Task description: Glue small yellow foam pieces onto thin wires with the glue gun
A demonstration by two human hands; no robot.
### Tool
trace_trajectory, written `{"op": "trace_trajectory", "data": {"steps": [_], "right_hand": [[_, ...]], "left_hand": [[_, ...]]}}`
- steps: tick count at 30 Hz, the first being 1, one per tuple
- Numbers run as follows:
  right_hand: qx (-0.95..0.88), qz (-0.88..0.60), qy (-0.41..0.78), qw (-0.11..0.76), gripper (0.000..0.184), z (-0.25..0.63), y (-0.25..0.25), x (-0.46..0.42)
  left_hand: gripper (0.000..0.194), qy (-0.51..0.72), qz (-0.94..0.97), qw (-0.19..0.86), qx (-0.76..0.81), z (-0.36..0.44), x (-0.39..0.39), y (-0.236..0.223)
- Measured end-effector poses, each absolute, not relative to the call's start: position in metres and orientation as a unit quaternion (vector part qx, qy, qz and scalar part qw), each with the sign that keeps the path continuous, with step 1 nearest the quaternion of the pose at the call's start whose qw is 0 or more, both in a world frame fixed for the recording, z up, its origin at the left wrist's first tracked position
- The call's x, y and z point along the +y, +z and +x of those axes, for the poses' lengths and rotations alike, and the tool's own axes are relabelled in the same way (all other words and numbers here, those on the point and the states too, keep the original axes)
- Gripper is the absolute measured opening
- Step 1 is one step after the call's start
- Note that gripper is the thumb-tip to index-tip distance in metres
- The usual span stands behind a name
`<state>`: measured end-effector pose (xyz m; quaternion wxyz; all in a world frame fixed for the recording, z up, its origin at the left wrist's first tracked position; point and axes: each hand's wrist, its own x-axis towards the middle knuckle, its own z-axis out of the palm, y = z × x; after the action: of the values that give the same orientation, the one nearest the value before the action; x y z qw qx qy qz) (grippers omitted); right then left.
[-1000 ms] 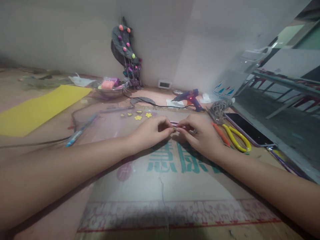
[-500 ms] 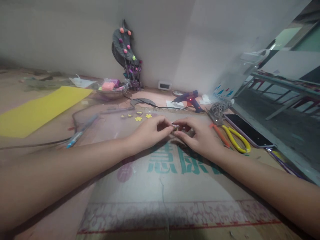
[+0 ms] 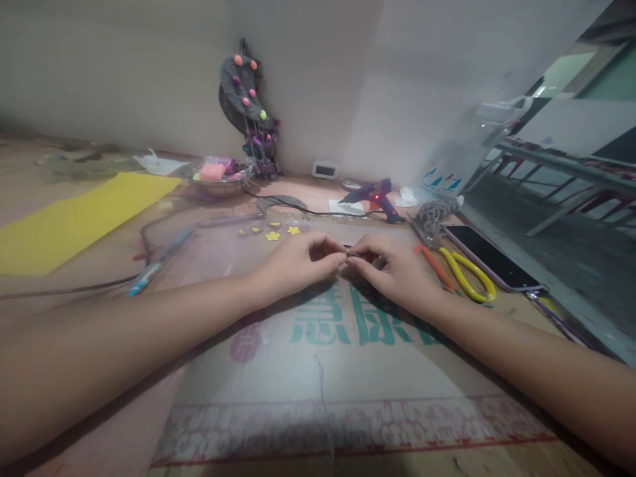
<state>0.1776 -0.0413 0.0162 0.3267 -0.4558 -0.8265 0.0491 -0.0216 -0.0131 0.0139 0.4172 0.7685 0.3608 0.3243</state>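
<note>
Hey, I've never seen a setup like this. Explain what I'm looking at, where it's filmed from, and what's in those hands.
There's no machine here: these are a person's own bare hands, filmed by a camera worn on the head, looking forward and down. The left hand and right hand meet in the middle, pinching a small piece between their fingertips; it's too small and covered to identify. Just beyond the left hand lie little yellow flower shapes. Further back is a blue glue gun with a red light. To the right are a tool with orange and yellow handles and a phone; to the left, a yellow sheet.
</note>
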Motion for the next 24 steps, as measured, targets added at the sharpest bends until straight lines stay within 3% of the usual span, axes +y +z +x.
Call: {"op": "trace_trajectory", "data": {"steps": [12,17,21,24], "right_hand": [[-0.812,-0.482,0.058,0.326,0.021,0.179,0.015,-0.042],[-0.788,-0.502,0.077,0.347,0.012,0.178,0.018,-0.046],[-0.753,-0.511,0.173,0.375,0.009,0.174,0.019,-0.051],[-0.717,-0.495,0.295,0.392,0.021,0.169,0.019,-0.052]], "left_hand": [[0.02,0.348,0.776,0.376,0.367,-0.022,-0.011,0.014],[0.019,0.365,0.764,0.378,0.374,-0.022,-0.012,0.015],[0.017,0.371,0.756,0.389,0.374,-0.022,-0.012,0.015],[0.017,0.375,0.752,0.398,0.368,-0.022,-0.011,0.014]]}}
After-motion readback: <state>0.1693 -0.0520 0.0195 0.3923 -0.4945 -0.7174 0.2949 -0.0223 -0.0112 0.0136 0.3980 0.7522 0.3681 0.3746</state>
